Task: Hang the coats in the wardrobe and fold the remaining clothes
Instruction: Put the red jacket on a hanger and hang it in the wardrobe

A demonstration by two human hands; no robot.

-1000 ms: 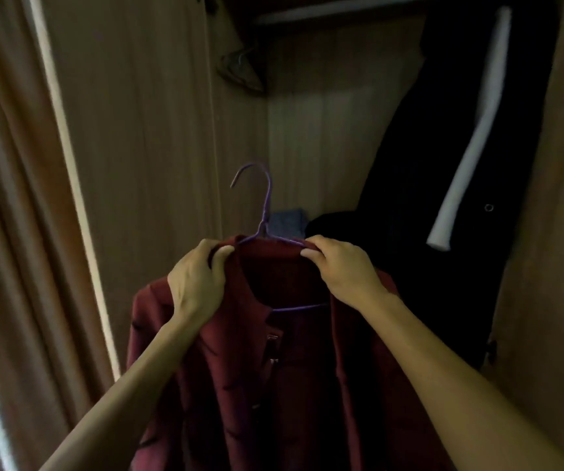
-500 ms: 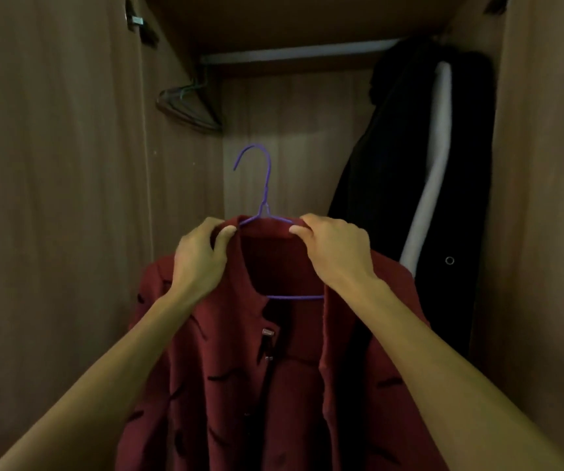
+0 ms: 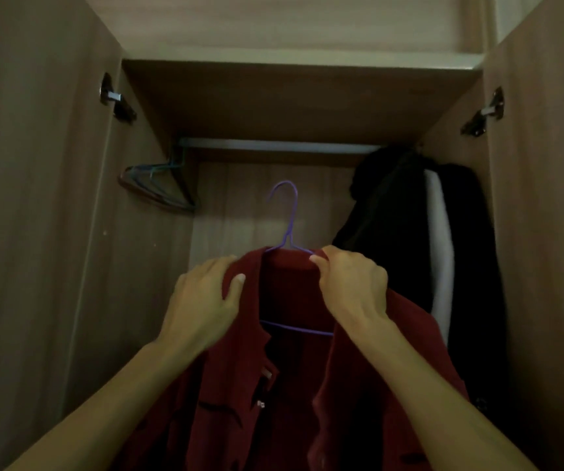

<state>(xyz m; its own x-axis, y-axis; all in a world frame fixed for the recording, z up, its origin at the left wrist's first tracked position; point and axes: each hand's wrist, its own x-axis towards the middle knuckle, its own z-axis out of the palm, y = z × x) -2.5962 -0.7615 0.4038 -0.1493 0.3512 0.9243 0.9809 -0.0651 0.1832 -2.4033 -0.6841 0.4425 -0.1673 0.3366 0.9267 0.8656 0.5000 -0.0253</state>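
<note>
A dark red coat (image 3: 307, 396) hangs on a purple wire hanger (image 3: 287, 219) in front of the open wardrobe. My left hand (image 3: 202, 300) grips the coat's left shoulder at the collar. My right hand (image 3: 352, 287) grips the right side of the collar and the hanger arm under it. The hanger's hook points up, below the pale rail (image 3: 273, 146) and apart from it.
A black coat with a white stripe (image 3: 420, 239) hangs at the rail's right end. Several bare hangers (image 3: 158, 185) hang at its left end. Open wardrobe doors (image 3: 28, 198) stand on both sides, with hinges near the top.
The view has tilted upward, showing the rail and the wardrobe's top. Both hands have lifted the coat and hanger closer to the rail, keeping the same hold.
</note>
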